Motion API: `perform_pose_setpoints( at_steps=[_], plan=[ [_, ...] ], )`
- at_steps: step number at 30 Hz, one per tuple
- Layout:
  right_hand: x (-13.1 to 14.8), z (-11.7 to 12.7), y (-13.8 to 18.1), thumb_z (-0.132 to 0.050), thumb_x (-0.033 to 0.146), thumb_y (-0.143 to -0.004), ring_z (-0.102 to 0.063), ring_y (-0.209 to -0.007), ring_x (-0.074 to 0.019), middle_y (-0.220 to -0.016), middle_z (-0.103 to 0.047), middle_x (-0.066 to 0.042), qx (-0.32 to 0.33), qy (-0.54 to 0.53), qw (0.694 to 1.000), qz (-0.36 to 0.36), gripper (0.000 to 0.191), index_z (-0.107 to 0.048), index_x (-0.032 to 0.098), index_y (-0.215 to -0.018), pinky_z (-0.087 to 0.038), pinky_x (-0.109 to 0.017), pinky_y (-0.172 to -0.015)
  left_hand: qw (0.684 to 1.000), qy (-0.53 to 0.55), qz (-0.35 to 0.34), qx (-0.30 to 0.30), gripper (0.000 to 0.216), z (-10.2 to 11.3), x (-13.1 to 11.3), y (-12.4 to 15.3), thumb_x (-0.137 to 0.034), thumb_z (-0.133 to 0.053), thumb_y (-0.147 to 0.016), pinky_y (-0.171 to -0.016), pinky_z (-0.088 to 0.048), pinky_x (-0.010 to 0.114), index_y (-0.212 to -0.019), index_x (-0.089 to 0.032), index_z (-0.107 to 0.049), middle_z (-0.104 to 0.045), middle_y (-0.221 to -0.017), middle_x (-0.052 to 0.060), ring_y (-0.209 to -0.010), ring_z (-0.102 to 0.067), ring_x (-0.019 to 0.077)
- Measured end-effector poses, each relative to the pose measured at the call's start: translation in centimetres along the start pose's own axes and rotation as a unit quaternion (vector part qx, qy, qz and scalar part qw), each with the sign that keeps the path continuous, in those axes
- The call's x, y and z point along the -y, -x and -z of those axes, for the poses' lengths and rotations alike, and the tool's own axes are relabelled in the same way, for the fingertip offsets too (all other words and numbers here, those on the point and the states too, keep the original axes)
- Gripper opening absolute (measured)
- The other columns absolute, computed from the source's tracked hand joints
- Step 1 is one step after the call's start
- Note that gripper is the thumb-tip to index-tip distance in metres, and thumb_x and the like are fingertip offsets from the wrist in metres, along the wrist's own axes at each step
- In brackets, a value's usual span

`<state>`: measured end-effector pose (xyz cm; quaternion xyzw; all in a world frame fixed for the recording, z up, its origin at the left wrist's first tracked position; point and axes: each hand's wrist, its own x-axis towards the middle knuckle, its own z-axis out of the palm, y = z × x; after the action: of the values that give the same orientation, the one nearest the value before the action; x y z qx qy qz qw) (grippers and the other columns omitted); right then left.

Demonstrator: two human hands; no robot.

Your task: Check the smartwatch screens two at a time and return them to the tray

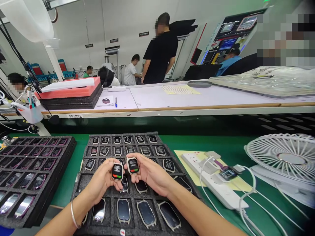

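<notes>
My left hand (108, 178) is closed around a smartwatch (117, 171) without a strap; its screen is lit with white text and a red and green bar. A second lit smartwatch (133, 166), showing a similar screen, is gripped by my right hand (146, 170). Both watches are held close together above a dark foam tray (112, 193). Rows of pale-framed watches fill its compartments; the far rows show lit text, while a near watch (123, 210) has a dark screen. My hands and forearms hide part of the middle rows.
Another foam tray (66, 164) with purple-framed watches lies at left. On the right, a white power strip (211, 183) with cables sits beside a white fan (283, 164). Behind runs a raised shelf (150, 98) carrying red foam (71, 90). Several people are beyond it.
</notes>
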<state>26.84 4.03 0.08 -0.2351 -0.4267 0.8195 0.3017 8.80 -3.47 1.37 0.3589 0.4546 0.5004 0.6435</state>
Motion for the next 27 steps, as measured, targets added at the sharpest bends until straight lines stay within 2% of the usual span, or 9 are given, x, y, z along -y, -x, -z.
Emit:
perform_pose_setpoints(
  at_steps=[3, 5, 10, 15, 20, 24, 27],
  plan=[
    [0.7, -0.2, 0.6, -0.064, 0.047, -0.088, -0.067, -0.058, -0.0135, -0.089, -0.071, -0.004, -0.016, -0.016, 1.000, 0.015, 0.033, -0.061, 0.021, -0.108, -0.046, -0.024, -0.056, 1.000, -0.002, -0.021, 0.009, 0.038, -1.2, -1.3, -0.3, -0.053, -0.054, -0.087, -0.054, -0.046, 0.026, -0.102, -0.018, -0.052, -0.067, -0.093, 0.005, -0.055, -0.063, 0.0125],
    [1.1, 0.0, 0.9, -0.064, 0.044, -0.088, -0.068, -0.059, -0.0137, -0.091, -0.071, -0.005, -0.044, -0.025, 0.998, 0.027, 0.030, -0.060, 0.021, -0.108, -0.047, -0.024, -0.057, 0.999, -0.005, -0.031, 0.007, 0.039, -1.6, -1.6, -0.8, -0.053, -0.055, -0.086, -0.056, -0.047, 0.026, -0.103, -0.018, -0.053, -0.066, -0.092, 0.004, -0.056, -0.064, 0.0128],
    [1.2, 1.2, 0.4, -0.057, 0.040, -0.093, -0.066, -0.056, -0.0138, -0.088, -0.071, -0.004, -0.106, -0.033, 0.994, 0.022, 0.023, -0.058, 0.022, -0.107, -0.046, -0.026, -0.057, 0.999, -0.009, -0.029, -0.037, 0.044, -1.3, -0.3, -2.2, -0.055, -0.058, -0.084, -0.059, -0.050, 0.028, -0.106, -0.018, -0.052, -0.065, -0.081, 0.002, -0.060, -0.066, 0.0158],
    [-0.3, 1.9, -0.5, -0.059, 0.042, -0.092, -0.067, -0.059, -0.0146, -0.090, -0.070, -0.005, -0.079, -0.020, 0.997, 0.020, 0.027, -0.059, 0.020, -0.108, -0.046, -0.027, -0.058, 0.998, 0.004, -0.025, -0.060, 0.040, -0.4, 0.9, -2.6, -0.047, -0.057, -0.085, -0.062, -0.051, 0.028, -0.110, -0.016, -0.051, -0.066, -0.082, 0.004, -0.063, -0.067, 0.0156],
    [-1.0, 2.1, -0.2, -0.066, 0.047, -0.086, -0.068, -0.065, -0.0147, -0.094, -0.070, -0.006, -0.043, -0.019, 0.999, 0.009, 0.038, -0.058, 0.019, -0.111, -0.047, -0.028, -0.062, 0.998, -0.019, -0.023, -0.060, 0.044, -0.3, 1.2, -2.6, -0.025, -0.067, -0.074, -0.065, -0.052, 0.027, -0.115, -0.018, -0.051, -0.066, -0.090, 0.002, -0.065, -0.067, 0.0126],
    [-1.0, 2.1, 0.0, -0.073, 0.024, -0.078, -0.068, -0.068, -0.0125, -0.096, -0.070, -0.004, -0.037, 0.003, 0.999, 0.005, 0.041, -0.057, 0.020, -0.115, -0.048, -0.027, -0.067, 0.997, -0.051, -0.045, -0.046, 0.048, -0.3, 1.5, -2.6, -0.015, -0.068, -0.070, -0.066, -0.053, 0.025, -0.115, -0.019, -0.052, -0.066, -0.098, 0.002, -0.067, -0.067, 0.0109],
    [-0.9, 2.0, 0.1, -0.069, 0.012, -0.074, -0.069, -0.070, -0.0124, -0.090, -0.069, -0.001, -0.028, 0.018, 0.999, 0.008, 0.046, -0.055, 0.020, -0.117, -0.049, -0.027, -0.069, 0.996, -0.057, -0.053, -0.051, 0.049, -0.3, 1.7, -2.7, -0.012, -0.068, -0.069, -0.064, -0.052, 0.023, -0.115, -0.020, -0.052, -0.066, -0.099, 0.003, -0.066, -0.066, 0.0094]
  ],
)
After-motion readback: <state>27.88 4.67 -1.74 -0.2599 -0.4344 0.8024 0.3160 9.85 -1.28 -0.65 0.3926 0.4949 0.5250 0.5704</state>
